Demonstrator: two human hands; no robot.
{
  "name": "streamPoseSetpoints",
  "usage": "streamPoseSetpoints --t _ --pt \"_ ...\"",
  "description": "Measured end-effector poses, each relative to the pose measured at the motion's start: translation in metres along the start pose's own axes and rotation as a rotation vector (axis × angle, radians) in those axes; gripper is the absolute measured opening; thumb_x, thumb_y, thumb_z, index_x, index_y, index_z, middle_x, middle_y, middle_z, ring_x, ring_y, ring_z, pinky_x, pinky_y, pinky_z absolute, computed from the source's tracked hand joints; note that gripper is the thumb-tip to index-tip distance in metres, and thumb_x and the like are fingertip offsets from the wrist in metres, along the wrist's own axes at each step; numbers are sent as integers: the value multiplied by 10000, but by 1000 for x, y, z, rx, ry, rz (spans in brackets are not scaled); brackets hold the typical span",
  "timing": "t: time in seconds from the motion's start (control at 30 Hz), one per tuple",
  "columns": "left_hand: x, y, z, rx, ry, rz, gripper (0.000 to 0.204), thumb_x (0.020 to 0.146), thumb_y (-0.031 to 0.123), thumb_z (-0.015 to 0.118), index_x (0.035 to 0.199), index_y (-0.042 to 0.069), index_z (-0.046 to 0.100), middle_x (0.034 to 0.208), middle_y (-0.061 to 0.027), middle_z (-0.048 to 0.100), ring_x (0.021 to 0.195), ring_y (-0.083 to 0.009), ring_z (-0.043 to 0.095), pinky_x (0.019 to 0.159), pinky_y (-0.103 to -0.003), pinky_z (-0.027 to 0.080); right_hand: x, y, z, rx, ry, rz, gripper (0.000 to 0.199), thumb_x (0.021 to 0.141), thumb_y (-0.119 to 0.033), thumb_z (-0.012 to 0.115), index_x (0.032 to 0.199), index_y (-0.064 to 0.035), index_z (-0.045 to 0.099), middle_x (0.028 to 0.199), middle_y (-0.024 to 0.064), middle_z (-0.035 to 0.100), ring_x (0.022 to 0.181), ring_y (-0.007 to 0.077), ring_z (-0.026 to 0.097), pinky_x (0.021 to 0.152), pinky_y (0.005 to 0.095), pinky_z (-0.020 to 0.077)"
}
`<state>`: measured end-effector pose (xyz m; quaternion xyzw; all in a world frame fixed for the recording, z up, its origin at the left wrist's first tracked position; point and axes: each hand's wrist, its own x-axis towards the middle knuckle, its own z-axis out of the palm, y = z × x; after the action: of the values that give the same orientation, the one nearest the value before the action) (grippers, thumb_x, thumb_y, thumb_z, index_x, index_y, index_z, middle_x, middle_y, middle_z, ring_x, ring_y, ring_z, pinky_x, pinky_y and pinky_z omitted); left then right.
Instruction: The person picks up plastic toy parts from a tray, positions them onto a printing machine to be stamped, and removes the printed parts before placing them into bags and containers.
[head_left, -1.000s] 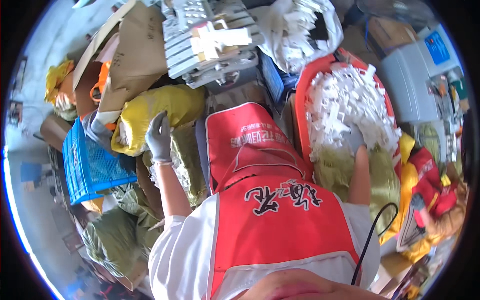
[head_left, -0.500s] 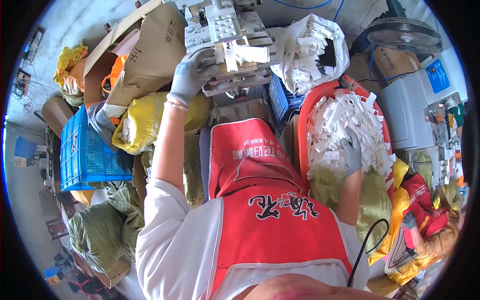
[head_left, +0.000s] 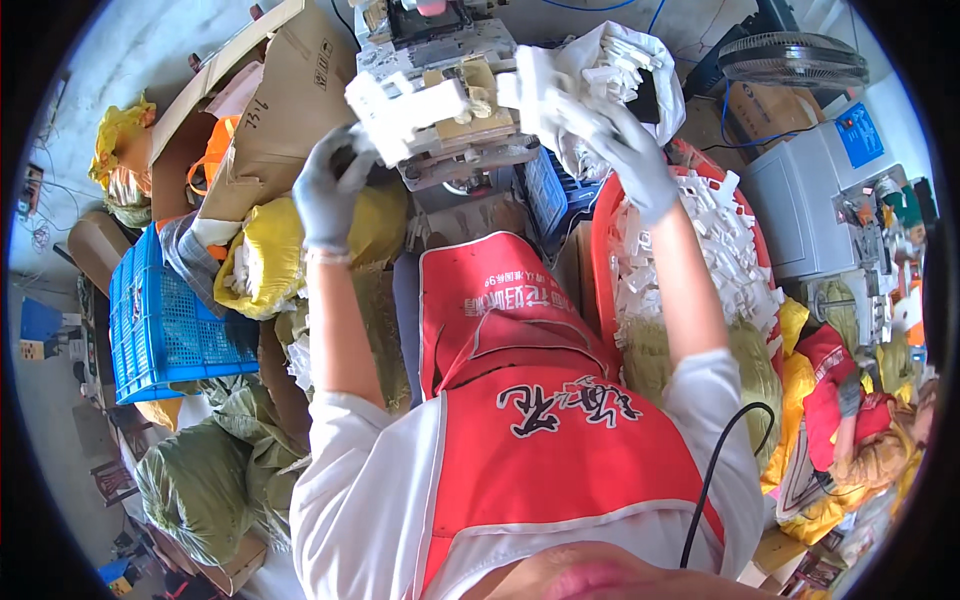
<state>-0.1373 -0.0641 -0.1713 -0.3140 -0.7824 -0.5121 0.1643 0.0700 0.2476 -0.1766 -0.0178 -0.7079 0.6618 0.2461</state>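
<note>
My left hand (head_left: 328, 190), in a grey glove, grips the left end of a white plastic part (head_left: 405, 110) held up in front of a grey machine (head_left: 445, 70). My right hand (head_left: 620, 150), also gloved, holds another white plastic piece (head_left: 535, 90) up beside it, near the machine's right side. The two white pieces sit close together, with a tan block (head_left: 475, 105) on the machine between them. A red basket (head_left: 605, 290) heaped with white plastic parts (head_left: 720, 250) lies below my right forearm. I wear a red apron (head_left: 540, 420) over white sleeves.
A blue crate (head_left: 165, 320) stands at left, with yellow sacks (head_left: 265, 260) and green sacks (head_left: 200, 480) around it. Cardboard boxes (head_left: 285, 110) lean at upper left. A white bag of parts (head_left: 630, 60), a fan (head_left: 790, 60) and a grey-white machine (head_left: 810, 190) sit at right.
My right hand rose from the red basket with a white piece to the machine. My left hand stayed up, now gripping a white part there. The view tilted upward.
</note>
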Motion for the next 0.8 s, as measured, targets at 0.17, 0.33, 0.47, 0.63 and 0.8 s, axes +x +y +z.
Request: streamPoseSetpoints --t 0.17,0.33,0.47,0.63,0.8 --pt "-75 -52 -67 -20 119 -185 307 773 131 731 1034 7 629 985 -64 673 848 -118 631 791 -261 501 71 -2 39 -397 -260 129 416 875 -98 555 1286 -70 497 1228 66 531 1131 149 494 947 268 393" --pt "-124 -69 -98 -248 161 -448 281 813 42 682 1072 -29 600 1046 -64 630 918 -120 585 848 -250 464 78 -13 32 -915 -441 -63 412 888 -150 549 1296 -118 499 1259 171 509 1201 287 473 1022 363 356" --pt "-156 -90 -113 -77 172 -539 286 828 50 665 1084 -50 586 1016 -75 621 902 -140 571 827 -248 466 29 4 -6 -485 -174 -51 400 913 -179 540 1292 -69 478 1181 70 590 1049 168 562 911 286 438" --pt "-199 -107 -146 207 202 -616 324 860 82 629 1131 -83 563 1091 -152 622 945 -209 589 856 -317 483 -96 55 -121 -990 -12 124 355 911 -273 527 1204 -76 562 1128 121 616 1052 262 581 902 343 442" --pt "-208 -128 -149 343 181 -570 306 912 131 574 1140 -73 565 1095 -152 624 945 -202 596 861 -307 481 -210 108 -172 -1342 143 844 443 841 -319 549 1263 -187 516 1318 112 489 1157 346 501 959 405 425"
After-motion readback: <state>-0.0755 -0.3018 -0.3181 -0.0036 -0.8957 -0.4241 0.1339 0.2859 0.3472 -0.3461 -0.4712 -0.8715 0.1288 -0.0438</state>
